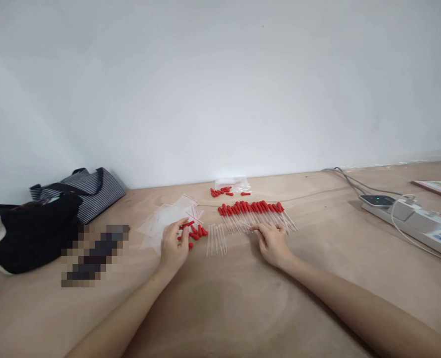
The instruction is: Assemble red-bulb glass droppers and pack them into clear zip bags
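My left hand [174, 244] is closed in a pinch on a red rubber bulb [187, 224], above a small pile of red bulbs [195, 234] that the fingers partly cover. My right hand [273, 241] pinches a thin clear dropper tube [244, 223] pointing left. Between the hands lie several bare clear tubes [216, 239], side by side. Beyond my right hand stretches a row of droppers [250, 208] with red bulbs fitted on their far ends, their clear stems towards me.
Clear zip bags [160, 223] lie beyond my left hand. More red bulbs [220, 191] and a clear bag [230, 182] are near the wall. A black bag [30, 233] and a striped bag [99, 191] stand left; a power strip [421, 223] with cables sits right.
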Available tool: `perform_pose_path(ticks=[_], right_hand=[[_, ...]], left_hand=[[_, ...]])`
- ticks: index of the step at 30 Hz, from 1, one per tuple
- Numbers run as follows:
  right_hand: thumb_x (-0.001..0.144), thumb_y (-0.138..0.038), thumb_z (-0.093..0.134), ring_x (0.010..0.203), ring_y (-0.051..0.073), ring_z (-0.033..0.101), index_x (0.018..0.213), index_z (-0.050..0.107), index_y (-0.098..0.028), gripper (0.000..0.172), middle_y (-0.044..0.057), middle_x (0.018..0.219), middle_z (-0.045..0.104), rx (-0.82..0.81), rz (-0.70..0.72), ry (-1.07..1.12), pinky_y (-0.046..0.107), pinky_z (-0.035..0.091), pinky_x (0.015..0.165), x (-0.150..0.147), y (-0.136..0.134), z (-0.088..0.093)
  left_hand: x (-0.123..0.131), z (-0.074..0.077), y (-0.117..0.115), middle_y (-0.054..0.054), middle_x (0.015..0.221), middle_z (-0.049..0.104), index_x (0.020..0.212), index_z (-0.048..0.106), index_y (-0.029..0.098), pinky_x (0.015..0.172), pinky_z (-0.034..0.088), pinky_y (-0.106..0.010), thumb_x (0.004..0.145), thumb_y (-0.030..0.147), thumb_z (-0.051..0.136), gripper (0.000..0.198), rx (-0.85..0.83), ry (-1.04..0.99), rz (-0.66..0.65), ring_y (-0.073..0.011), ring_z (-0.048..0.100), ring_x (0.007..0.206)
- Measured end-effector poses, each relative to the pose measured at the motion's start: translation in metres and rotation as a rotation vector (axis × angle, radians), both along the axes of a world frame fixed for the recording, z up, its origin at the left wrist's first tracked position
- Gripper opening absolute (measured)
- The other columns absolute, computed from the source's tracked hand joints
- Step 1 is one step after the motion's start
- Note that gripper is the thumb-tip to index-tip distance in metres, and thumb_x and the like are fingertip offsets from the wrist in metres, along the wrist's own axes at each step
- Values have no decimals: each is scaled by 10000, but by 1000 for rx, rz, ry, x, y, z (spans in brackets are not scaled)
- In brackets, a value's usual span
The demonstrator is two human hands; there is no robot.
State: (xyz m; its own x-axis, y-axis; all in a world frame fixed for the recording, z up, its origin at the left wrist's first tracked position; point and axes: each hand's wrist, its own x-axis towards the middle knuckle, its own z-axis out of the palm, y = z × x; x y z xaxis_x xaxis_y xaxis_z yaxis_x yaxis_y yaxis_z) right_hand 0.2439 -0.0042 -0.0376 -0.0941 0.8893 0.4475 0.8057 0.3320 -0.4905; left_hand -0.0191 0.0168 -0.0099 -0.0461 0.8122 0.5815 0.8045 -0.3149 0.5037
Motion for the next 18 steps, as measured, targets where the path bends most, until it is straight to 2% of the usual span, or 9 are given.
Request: perform_pose_path(ticks=[3, 6, 10, 18], right_hand=[[860, -196, 319, 801, 158, 532, 867, 553, -191, 234, 31, 851, 631, 17, 3, 17, 364, 186, 832, -6, 2, 1], [867, -219, 332, 791, 160, 536, 818, 530, -188, 207, 18, 812, 627, 74, 53, -10, 393, 151, 866, -13, 2, 2], [869, -197, 338, 775, 152, 536, 813, 523, -183, 193, 16, 790, 622, 154, 160, -20, 388, 160, 877, -19, 2, 0], [842, -128, 364, 822, 163, 516, 1042, 545, -250, 297, 12, 803, 635, 211, 237, -85, 392, 181, 858, -17, -2, 2]], left_hand=[[21, -4, -11, -67, 966, 603, 1023, 542, 184, 828, 440, -323, 837, 256, 341, 283, -28, 32, -269, -191, 549, 927], [43, -9, -16, -66, 931, 589, 972, 557, 183, 794, 440, -309, 847, 214, 337, 256, -57, 62, -395, -181, 546, 896], [58, -14, -15, -48, 856, 607, 876, 566, 186, 752, 417, -339, 841, 221, 391, 182, -36, 108, -401, -194, 545, 841], [55, -17, -17, -16, 841, 642, 877, 571, 213, 767, 346, -363, 850, 254, 433, 147, -47, 192, -359, -200, 543, 839]])
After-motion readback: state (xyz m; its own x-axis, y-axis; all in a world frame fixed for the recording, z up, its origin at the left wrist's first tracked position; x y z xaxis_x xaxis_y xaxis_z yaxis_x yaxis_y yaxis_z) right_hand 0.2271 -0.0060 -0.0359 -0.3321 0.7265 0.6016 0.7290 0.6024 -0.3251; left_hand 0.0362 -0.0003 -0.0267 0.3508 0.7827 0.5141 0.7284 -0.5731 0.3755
